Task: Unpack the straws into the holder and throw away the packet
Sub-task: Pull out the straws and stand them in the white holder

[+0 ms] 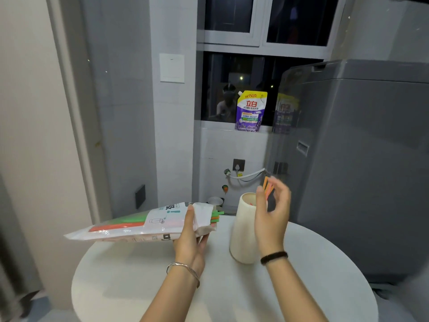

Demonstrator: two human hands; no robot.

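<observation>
Head view: left hand point(189, 238) fingers clamp packet point(148, 223) level, mouth toward holder point(247, 226); right hand point(272, 213) fingers spread, orange straws point(267, 188) seemingly dropping in

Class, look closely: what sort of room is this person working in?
Probably a home laundry corner or balcony: a grey washing machine, a detergent pouch on the window ledge, and a water tap with hose.

A purple-and-yellow detergent pouch point(251, 111) stands upright on the sill of a dark window point(260, 66), just beside a grey washing machine point(362, 163) at right. A white wall switch point(172, 68) sits on the grey tiled wall at left. Below the sill, a white hose point(248, 175) runs from a wall tap. A round white tabletop point(139, 282) fills the foreground.
</observation>
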